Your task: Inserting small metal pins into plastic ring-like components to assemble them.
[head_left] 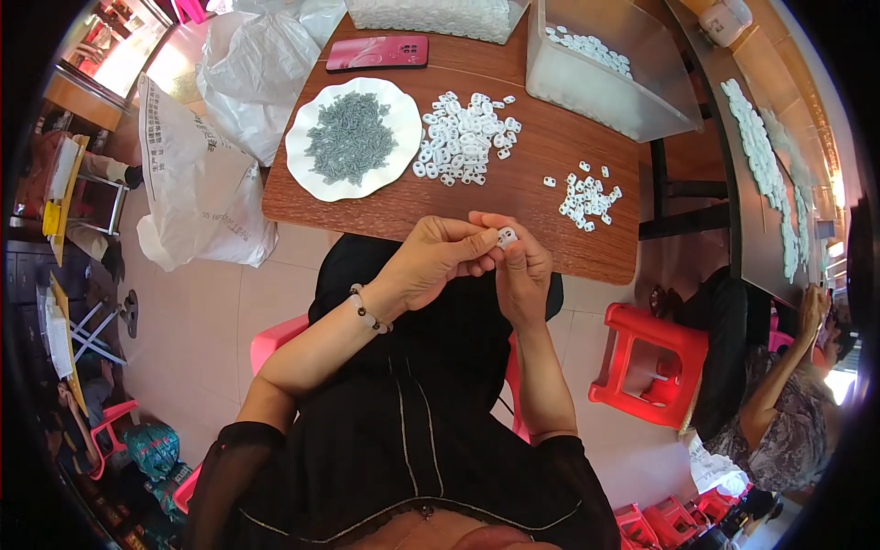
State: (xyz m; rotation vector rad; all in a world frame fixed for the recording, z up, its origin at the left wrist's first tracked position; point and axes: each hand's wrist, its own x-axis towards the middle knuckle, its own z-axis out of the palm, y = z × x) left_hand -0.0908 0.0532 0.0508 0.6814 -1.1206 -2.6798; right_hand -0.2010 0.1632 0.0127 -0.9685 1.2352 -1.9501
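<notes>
At the table's near edge my left hand [438, 261] and my right hand [524, 280] meet, fingers closed in a pinch. Between their fingertips is a small white plastic piece [506, 237] with two dark holes. Anything smaller in the fingers is hidden. Just beyond my hands lies a pile of similar white two-holed pieces [466, 133]. To its left stands a white scalloped plate [302, 170] heaped with small grey-green slender pieces [351, 137]. A smaller group of white pieces [588, 199] is spread on the table's right side.
The brown wooden table [513, 206] also carries a pink phone [377, 53] and a translucent bin [605, 96] of white pieces. White sacks [197, 183] stand at left. A red stool [653, 353] is at right, near another person [779, 403] at a second table.
</notes>
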